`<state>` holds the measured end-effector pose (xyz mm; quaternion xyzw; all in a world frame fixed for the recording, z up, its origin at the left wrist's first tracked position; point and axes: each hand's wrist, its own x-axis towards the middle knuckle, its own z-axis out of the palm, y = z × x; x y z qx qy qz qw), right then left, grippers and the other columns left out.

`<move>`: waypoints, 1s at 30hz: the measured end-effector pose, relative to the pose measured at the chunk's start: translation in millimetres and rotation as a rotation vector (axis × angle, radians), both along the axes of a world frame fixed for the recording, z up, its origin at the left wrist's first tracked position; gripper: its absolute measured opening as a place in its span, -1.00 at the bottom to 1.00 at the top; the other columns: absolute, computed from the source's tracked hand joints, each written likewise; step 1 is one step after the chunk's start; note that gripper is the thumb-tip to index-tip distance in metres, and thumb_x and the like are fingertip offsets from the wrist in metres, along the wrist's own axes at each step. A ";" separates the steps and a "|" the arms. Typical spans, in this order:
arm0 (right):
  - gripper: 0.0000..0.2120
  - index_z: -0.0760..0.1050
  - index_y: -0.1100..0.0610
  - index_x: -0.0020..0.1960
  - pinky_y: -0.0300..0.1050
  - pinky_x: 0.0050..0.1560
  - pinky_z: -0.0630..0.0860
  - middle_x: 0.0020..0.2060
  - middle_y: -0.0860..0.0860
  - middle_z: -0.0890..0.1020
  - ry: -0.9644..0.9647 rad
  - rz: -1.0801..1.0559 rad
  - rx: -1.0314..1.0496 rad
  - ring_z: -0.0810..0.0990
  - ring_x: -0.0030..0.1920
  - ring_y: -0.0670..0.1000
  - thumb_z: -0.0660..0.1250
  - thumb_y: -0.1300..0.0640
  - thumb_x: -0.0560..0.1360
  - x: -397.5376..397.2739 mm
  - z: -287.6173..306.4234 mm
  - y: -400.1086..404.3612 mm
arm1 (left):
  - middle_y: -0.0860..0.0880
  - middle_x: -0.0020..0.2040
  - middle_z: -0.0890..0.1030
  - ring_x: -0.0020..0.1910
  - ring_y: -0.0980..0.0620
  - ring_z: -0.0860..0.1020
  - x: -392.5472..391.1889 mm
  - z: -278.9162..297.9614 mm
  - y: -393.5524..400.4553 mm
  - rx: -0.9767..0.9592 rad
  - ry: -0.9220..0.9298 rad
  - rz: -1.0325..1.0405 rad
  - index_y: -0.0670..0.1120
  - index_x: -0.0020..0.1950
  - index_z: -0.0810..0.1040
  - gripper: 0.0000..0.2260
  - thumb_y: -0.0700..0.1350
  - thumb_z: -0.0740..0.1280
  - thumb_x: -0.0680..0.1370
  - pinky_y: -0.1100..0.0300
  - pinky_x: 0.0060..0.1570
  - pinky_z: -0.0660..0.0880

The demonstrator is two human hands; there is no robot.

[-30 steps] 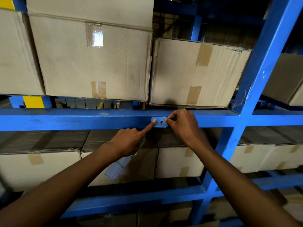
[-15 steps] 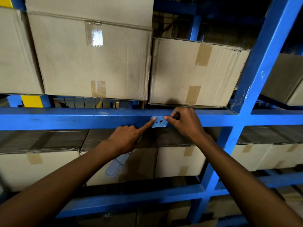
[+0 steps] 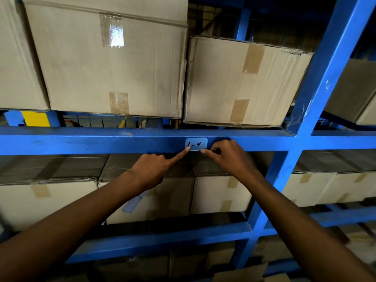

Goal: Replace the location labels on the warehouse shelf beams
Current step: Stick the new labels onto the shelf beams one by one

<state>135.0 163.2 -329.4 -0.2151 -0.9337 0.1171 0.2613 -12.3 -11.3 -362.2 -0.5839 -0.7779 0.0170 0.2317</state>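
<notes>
A small light-blue label [image 3: 197, 143] with "2-4" handwritten on it lies flat against the front of the blue shelf beam [image 3: 81, 141]. My left hand [image 3: 151, 171] points its index finger at the label's lower left corner and touches it; its other fingers curl around a pale blue strip [image 3: 132, 204] that hangs below the hand. My right hand [image 3: 227, 157] pinches the label's lower right corner at the beam's bottom edge, fingers curled.
Two large taped cardboard boxes [image 3: 114, 62] [image 3: 244, 82] stand on the shelf just above the beam. More boxes [image 3: 221, 192] fill the shelf below. A blue upright post [image 3: 317, 88] rises to the right of my hands. A lower beam [image 3: 162, 239] crosses beneath my forearms.
The label now lies flat and fully visible on the beam. My right hand slid from its right edge to the lower right corner, and my left fingertip moved to the lower left corner.
</notes>
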 end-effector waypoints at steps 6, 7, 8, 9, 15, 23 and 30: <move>-0.60 0.59 0.15 -0.23 -0.16 -0.41 0.32 -0.43 0.05 0.55 0.001 0.013 0.041 0.47 -0.41 -0.04 0.24 -0.17 0.48 -0.1 3.6 6.1 | -0.11 -0.13 0.61 -0.29 -0.01 0.55 -2.2 1.1 1.2 -0.022 -0.021 -0.022 0.20 0.39 -0.50 -0.05 -0.17 0.31 0.51 0.15 -0.31 0.40; -0.60 0.59 0.16 -0.21 -0.12 -0.37 0.37 -0.40 0.08 0.58 -0.016 0.021 0.043 0.49 -0.39 -0.02 0.25 -0.16 0.48 0.8 3.5 7.3 | -0.10 -0.13 0.61 -0.29 -0.01 0.55 -2.9 1.3 -0.5 -0.022 -0.021 -0.020 0.20 0.38 -0.50 -0.04 -0.17 0.32 0.51 0.15 -0.31 0.40; -0.61 0.59 0.16 -0.20 -0.08 -0.34 0.42 -0.38 0.09 0.60 -0.029 0.028 0.042 0.52 -0.36 0.00 0.25 -0.15 0.48 2.1 2.9 8.6 | -0.10 -0.14 0.61 -0.29 -0.01 0.55 -3.2 1.1 -2.3 -0.025 -0.023 -0.016 0.21 0.37 -0.51 -0.03 -0.17 0.32 0.50 0.15 -0.31 0.41; -0.62 0.59 0.17 -0.19 -0.05 -0.30 0.45 -0.36 0.10 0.61 -0.035 0.034 0.039 0.54 -0.34 0.01 0.26 -0.14 0.48 3.8 2.6 9.5 | -0.10 -0.15 0.61 -0.31 0.00 0.54 -3.1 0.5 -3.8 -0.028 -0.028 -0.014 0.21 0.36 -0.53 -0.02 -0.17 0.32 0.51 0.15 -0.31 0.41; -0.69 0.59 0.17 -0.21 0.01 -0.20 0.54 -0.33 0.09 0.62 -0.030 0.061 -0.015 0.57 -0.30 0.01 0.32 -0.07 0.47 8.6 6.7 11.2 | -0.10 -0.11 0.60 -0.34 0.04 0.45 7.0 -4.1 -3.2 -0.036 -0.137 -0.011 0.19 0.31 -0.55 -0.11 -0.14 0.25 0.55 0.18 -0.34 0.35; -0.72 0.56 0.10 -0.35 -0.09 -0.26 0.56 -0.43 0.02 0.64 0.152 0.070 -0.214 0.58 -0.46 -0.12 0.33 0.01 0.48 36.1 11.7 42.4 | -0.19 0.25 0.53 0.02 0.00 0.59 33.2 6.7 26.0 0.107 -0.735 -0.223 0.37 0.36 -0.36 -0.13 -0.17 0.29 0.53 0.09 -0.02 0.57; -0.87 0.59 0.16 -0.25 -0.17 -0.23 0.44 -0.38 0.09 0.62 0.424 0.018 -0.340 0.51 -0.33 -0.09 0.36 0.17 0.47 101.5 15.3 71.5 | 0.19 0.15 0.39 -0.14 0.66 0.40 89.1 20.4 99.6 0.380 -1.189 -0.378 0.31 0.41 -0.15 -0.17 -0.23 0.36 0.49 0.70 -0.18 0.34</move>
